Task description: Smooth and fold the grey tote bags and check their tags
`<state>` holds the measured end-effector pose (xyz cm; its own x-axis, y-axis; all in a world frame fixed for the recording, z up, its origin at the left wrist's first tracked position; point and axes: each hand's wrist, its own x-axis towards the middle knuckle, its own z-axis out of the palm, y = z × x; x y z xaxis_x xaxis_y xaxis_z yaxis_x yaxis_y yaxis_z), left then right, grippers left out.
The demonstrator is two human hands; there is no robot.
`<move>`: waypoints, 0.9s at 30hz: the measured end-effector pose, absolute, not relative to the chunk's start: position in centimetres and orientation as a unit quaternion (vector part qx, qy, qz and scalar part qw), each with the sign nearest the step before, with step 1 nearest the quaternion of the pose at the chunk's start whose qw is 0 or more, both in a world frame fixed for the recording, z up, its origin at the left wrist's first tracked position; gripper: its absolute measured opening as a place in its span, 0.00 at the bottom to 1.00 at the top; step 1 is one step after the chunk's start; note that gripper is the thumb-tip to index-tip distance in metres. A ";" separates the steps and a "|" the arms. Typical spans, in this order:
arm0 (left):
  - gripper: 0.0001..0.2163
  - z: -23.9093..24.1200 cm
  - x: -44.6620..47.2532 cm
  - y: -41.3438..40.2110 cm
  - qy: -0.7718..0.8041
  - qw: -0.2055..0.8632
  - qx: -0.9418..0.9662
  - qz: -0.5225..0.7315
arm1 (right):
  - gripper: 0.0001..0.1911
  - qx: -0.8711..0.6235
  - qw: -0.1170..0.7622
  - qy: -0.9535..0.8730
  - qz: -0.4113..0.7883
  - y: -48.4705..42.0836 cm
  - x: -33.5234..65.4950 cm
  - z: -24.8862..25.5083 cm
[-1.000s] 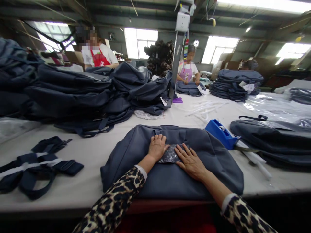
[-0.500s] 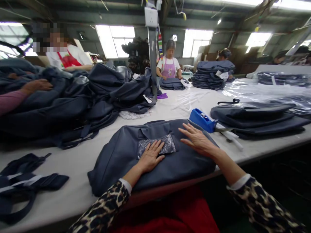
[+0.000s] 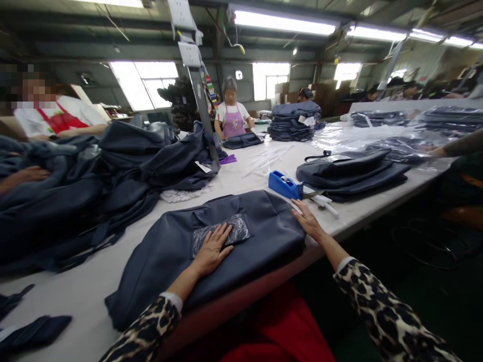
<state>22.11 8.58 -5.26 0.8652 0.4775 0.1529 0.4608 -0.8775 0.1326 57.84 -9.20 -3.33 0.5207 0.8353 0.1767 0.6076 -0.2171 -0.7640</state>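
A dark blue bag (image 3: 177,251) lies flat on the white table (image 3: 249,173) right in front of me. A small crinkled clear plastic packet (image 3: 222,231) rests on top of it. My left hand (image 3: 211,249) lies flat and open on the packet, fingers stretched out. My right hand (image 3: 307,218) is off the bag's right edge, fingers extended over the table, a little short of the blue tape dispenser (image 3: 285,185). It holds nothing.
A big heap of dark blue bags (image 3: 113,171) fills the left. Flat bags (image 3: 350,173) lie at right, a neat stack (image 3: 292,120) farther back. Loose straps (image 3: 30,334) sit near left. Other people work across the table; someone's arm (image 3: 456,147) reaches in at right.
My right hand left the packet and slid right past the bag's edge toward the tape dispenser. My left hand stayed on the packet. My view swung to the right.
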 end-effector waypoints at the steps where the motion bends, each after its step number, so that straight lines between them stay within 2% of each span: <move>1: 0.29 -5.3 22.0 8.6 0.240 0.045 0.965 0.097 | 0.32 -0.769 0.446 -0.432 0.154 -9.9 57.9 -3.3; 7: 0.30 -4.0 22.2 8.2 0.244 0.051 0.965 0.078 | 0.40 -0.723 0.563 -0.273 0.292 -12.7 56.5 -3.9; 13: 0.32 -0.5 22.3 3.3 0.265 0.060 0.956 0.115 | 0.28 -0.667 0.639 -0.177 0.338 -12.4 54.7 -3.6; 16: 0.40 -0.4 22.0 -1.1 0.231 0.077 0.962 0.122 | 0.22 -0.653 0.662 -0.143 0.339 -12.6 53.6 -3.1; 19: 0.46 -2.0 21.3 -4.4 0.233 0.037 0.965 0.116 | 0.22 -0.646 0.670 -0.117 0.345 -13.5 51.9 -2.0; 23: 0.30 -4.7 19.5 -5.8 0.269 -0.065 0.947 0.161 | 0.24 -0.640 0.675 -0.040 0.366 -16.0 50.1 -0.9; 27: 0.22 -5.2 17.6 -5.2 0.276 -0.100 0.933 0.208 | 0.25 -0.664 0.646 -0.084 0.367 -18.8 49.5 -1.7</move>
